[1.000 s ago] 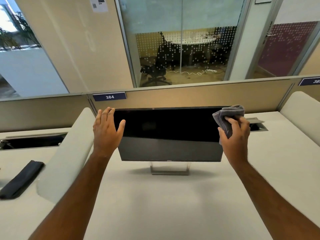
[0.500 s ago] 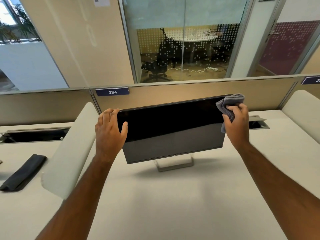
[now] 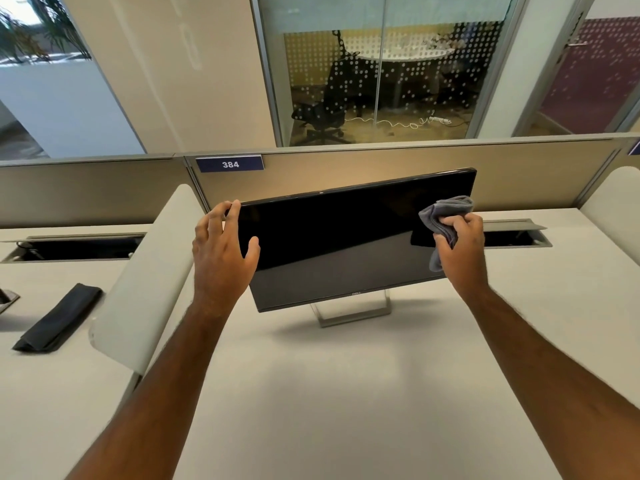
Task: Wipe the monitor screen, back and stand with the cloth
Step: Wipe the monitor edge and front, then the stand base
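A black monitor [image 3: 346,237] stands on a silver stand [image 3: 353,315] in the middle of the white desk, turned so its right end points away from me. My left hand [image 3: 221,258] holds its left edge, fingers behind the top corner and thumb on the screen. My right hand [image 3: 460,247] grips a bunched grey cloth [image 3: 446,213] against the right part of the screen. The monitor's back is hidden.
A beige partition [image 3: 346,168] with a "384" label runs behind the monitor. Curved white dividers stand at the left [image 3: 145,271] and right [image 3: 613,199]. Open cable troughs [image 3: 512,237] sit at the desk's rear. A folded dark cloth [image 3: 59,318] lies on the neighbouring desk.
The monitor has swivelled, its right end going back and its left end coming toward me. My right hand with the cloth slid from the top right corner onto the screen.
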`<state>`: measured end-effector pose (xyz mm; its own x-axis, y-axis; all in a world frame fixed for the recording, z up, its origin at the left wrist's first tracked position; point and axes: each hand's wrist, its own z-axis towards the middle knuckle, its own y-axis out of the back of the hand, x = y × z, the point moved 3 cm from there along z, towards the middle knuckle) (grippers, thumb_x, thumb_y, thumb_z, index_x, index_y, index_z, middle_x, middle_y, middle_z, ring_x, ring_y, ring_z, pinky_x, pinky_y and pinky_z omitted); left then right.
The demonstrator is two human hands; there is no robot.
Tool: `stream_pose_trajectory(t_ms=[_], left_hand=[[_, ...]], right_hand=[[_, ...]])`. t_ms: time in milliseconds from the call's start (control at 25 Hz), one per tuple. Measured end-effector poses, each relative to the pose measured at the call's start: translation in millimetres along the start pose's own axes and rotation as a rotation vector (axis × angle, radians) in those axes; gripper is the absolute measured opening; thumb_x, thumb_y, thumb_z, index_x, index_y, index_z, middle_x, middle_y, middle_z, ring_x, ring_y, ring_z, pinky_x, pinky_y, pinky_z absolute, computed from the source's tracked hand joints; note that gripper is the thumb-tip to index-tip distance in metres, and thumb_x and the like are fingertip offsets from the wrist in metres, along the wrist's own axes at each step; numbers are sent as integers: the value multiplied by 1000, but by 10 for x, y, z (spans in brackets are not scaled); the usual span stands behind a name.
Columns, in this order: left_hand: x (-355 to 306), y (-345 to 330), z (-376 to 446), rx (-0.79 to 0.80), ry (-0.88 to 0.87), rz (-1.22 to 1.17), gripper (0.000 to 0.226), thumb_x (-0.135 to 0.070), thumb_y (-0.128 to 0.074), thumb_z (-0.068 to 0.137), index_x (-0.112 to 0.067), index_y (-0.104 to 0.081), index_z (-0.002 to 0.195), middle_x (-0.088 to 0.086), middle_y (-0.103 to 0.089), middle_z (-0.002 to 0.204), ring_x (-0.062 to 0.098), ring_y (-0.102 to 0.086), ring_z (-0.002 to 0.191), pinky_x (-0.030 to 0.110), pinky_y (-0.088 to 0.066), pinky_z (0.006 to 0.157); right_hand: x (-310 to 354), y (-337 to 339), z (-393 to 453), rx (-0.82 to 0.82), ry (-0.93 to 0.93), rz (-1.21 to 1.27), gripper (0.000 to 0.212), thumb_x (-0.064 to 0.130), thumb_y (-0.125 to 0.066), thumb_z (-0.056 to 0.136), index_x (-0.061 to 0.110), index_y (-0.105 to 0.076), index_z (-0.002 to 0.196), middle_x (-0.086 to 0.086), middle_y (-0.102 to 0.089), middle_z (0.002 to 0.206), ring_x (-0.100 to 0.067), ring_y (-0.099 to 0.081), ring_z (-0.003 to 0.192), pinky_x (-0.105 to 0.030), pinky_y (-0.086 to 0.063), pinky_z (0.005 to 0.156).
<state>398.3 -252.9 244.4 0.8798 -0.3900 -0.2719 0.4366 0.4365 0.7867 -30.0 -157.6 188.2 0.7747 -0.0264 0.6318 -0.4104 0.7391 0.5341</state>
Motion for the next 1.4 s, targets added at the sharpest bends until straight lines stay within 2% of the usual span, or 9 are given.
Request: stream_pose_trajectory(t_ms=[160, 280, 480, 720, 840, 920, 1040, 1240, 1400], left_hand=[[5, -49, -68, 6, -20, 1, 77, -34, -65, 98, -12, -27, 161, 9, -28, 166, 32, -30, 149, 51, -37, 119], [-16, -93, -196, -43, -40, -23, 78, -30, -64, 99, -8, -24, 162, 10, -21, 170, 32, -22, 156, 40, -21, 127], [58, -328, -760, -62, 58, -142, 70, -20, -64, 96, -4, -32, 156, 16, -30, 163, 29, -30, 152, 22, -15, 125], [476, -977, -1600, 161, 178, -91, 67, -19, -69, 94, -1, -39, 152, 17, -42, 156, 32, -39, 146, 38, -30, 121], [608, -1273, -1795, 344, 221, -98, 65, -31, -61, 98, -4, -39, 154, 17, -42, 158, 34, -38, 148, 49, -36, 119], [694, -1451, -1865, 445, 248, -83, 67, -40, -53, 100, -6, -37, 155, 15, -40, 161, 34, -35, 150, 50, -33, 121], [842, -1737, -1939, 563, 253, -75, 73, -52, -37, 102, -7, -33, 159, 12, -33, 166, 33, -27, 155, 50, -28, 125], [868, -2056, -2098, 636, 179, 11, 80, -59, -32, 103, -6, -26, 162, 12, -20, 171, 37, -18, 157, 52, -16, 128], [854, -2067, -2133, 618, 174, 59, 82, -61, -33, 103, -9, -19, 164, 9, -13, 173, 31, -11, 160, 48, -10, 130]], right_hand=[[-190, -224, -306, 76, -33, 13, 17, 2, -67, 91, 4, -60, 106, -11, -47, 118, -22, -54, 105, -28, -47, 92], [-342, -339, -490, 128, -101, 27, 19, 2, -67, 91, 4, -59, 109, -13, -49, 119, -23, -55, 106, -26, -48, 90], [-702, -578, -959, 267, -246, -6, 18, 5, -61, 95, 6, -56, 113, -13, -49, 122, -29, -57, 105, -38, -53, 93], [-760, -1030, -1367, 541, -284, -55, 25, 3, -60, 95, 5, -58, 121, -15, -56, 123, -32, -55, 111, -30, -41, 95], [-658, -1290, -1457, 651, -186, -206, 30, 13, -64, 95, 10, -60, 124, -13, -62, 127, -33, -58, 115, -38, -44, 97], [-641, -1440, -1515, 707, -152, -310, 43, 21, -63, 96, 14, -52, 137, -12, -54, 143, -33, -52, 129, -43, -40, 108], [-728, -1632, -1617, 811, -54, -411, 63, 26, -56, 100, 13, -30, 157, -13, -26, 164, -34, -24, 150, -48, -18, 123], [-681, -1770, -1604, 750, -9, -483, 56, 36, -33, 101, 10, -43, 150, -14, -45, 154, -33, -35, 146, -49, -15, 123], [-346, -1950, -1768, 721, 0, -353, 55, 38, -34, 102, 8, -49, 146, -16, -52, 148, -33, -40, 143, -48, -17, 124]])
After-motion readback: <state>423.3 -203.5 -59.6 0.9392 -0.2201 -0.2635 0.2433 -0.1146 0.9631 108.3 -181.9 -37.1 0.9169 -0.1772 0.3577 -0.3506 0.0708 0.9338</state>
